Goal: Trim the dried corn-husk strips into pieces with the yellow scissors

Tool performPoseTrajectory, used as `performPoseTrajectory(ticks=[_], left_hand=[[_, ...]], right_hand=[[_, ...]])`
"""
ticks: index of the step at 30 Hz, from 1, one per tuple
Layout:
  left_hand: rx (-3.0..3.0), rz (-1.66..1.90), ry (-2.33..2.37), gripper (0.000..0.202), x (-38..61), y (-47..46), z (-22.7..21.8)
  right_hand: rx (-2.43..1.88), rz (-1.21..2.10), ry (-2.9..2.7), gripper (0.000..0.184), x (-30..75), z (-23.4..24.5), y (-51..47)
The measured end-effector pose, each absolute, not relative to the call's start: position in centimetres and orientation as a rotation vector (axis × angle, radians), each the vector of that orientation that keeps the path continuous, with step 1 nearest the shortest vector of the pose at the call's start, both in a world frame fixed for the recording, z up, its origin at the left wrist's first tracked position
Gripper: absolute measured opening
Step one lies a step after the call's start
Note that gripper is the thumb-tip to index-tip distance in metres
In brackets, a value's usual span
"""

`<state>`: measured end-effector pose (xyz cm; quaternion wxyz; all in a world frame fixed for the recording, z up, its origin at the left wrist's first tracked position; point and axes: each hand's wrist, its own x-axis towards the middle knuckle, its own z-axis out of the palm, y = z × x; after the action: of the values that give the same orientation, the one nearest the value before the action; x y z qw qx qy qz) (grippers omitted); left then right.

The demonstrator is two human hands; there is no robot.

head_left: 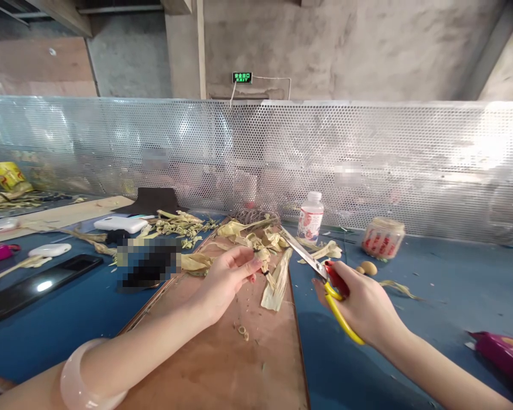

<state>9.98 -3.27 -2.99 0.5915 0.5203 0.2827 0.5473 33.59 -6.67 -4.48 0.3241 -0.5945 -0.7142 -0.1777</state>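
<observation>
- a small pale husk piece is pinched between the thumb and index finger of the left hand, above the brown board.
- the scissors are gripped in the right hand, with the fingers wrapped about the red and yellow handles; the blades are pointed away from the wrist, up and to the left, toward the husk pile.
- whether the blades are fully pressed together cannot be told.
- the husk piece is held at the near edge of the pile of dried husks, and a broad husk strip is seen hanging or lying just below it.
- two small rings are left lying on the board, nearer to the body than the left hand.
- a bangle is worn on the left forearm.
- the board is laid on a blue tabletop, on which a white-capped bottle and a jar with red markings are stood beyond the right hand.
- a round tan ball is placed just beside the right hand.
- a dark phone is set down at the left.
- the far side is bounded by a perforated metal screen.
</observation>
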Motion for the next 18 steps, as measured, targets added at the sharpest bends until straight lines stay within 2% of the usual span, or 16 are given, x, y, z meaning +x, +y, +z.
performPoseTrajectory(ticks=[10, 18], left_hand=[[1.19, 1.282, 0.694, 0.023, 10.0, -3.0, -3.2], [1.17, 1.246, 0.659, 0.026, 10.0, -3.1, -3.4]], right_hand=[[-1.63, -0.325, -1.936, 0.023, 33.5, -4.7, -6.5], [-1.393, -0.493, -2.076, 0.016, 33.8, -5.2, -6.5]])
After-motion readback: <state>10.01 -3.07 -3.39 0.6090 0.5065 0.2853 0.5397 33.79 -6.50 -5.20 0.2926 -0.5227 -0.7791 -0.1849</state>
